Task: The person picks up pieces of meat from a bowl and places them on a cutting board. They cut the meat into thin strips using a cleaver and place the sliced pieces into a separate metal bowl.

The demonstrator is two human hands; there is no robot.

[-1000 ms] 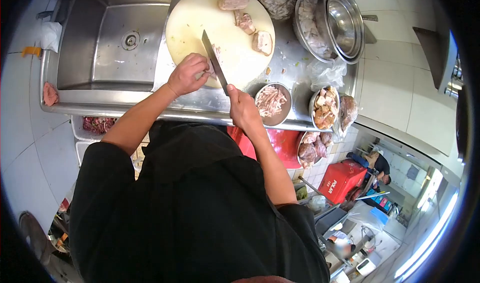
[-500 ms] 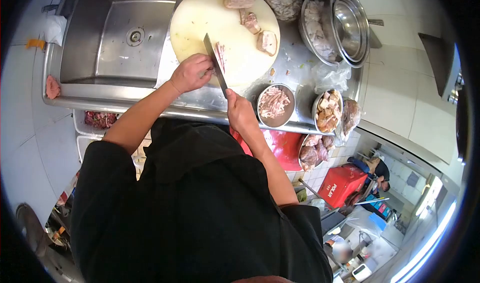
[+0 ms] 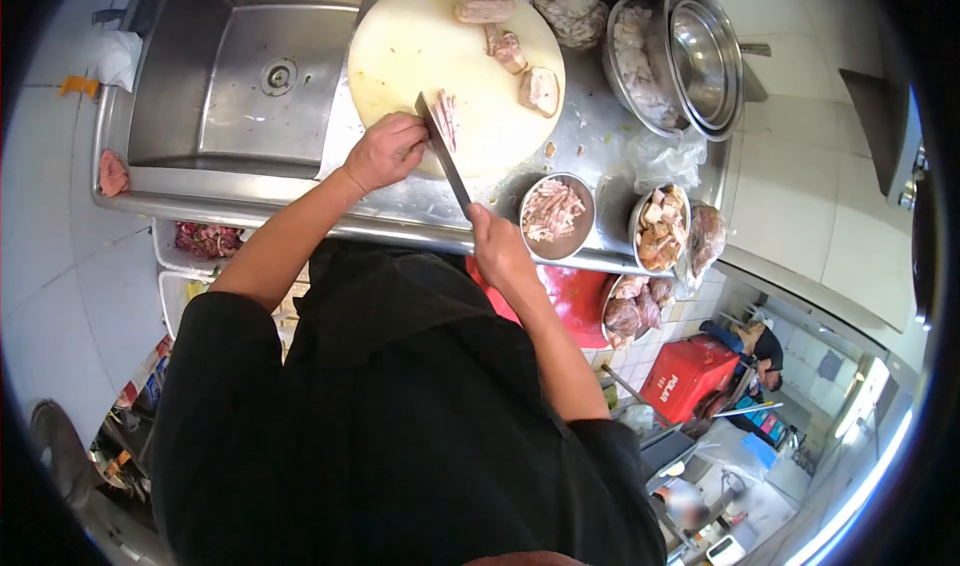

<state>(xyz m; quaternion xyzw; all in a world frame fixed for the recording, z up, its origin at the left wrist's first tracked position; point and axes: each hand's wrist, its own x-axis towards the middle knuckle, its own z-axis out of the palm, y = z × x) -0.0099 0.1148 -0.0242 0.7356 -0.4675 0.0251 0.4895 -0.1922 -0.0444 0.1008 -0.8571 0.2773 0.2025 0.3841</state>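
Note:
A knife (image 3: 446, 158) lies slantwise over the near part of the round cutting board (image 3: 400, 56), its handle in my closed right hand (image 3: 502, 250). My left hand (image 3: 387, 152) is at the board's near left edge with curled fingers against the blade; whatever they hold is hidden. Thin strips of sliced meat (image 3: 447, 118) lie just right of the blade. Farther up the board are three larger pieces: a long meat chunk (image 3: 484, 7), a smaller chunk (image 3: 509, 52) and a thick pale-edged piece (image 3: 540, 92).
A metal bowl of meat strips (image 3: 553, 212) stands right of the board, near the counter edge. Beyond it are a bowl of meat chunks (image 3: 661, 228) and nested steel bowls (image 3: 700, 46). A sink (image 3: 235, 86) lies to the left. A person (image 3: 766, 351) is in the background.
The right hand has drawn the knife back toward my body, so its tip sits nearer my left fingers. The whole view has shifted slightly.

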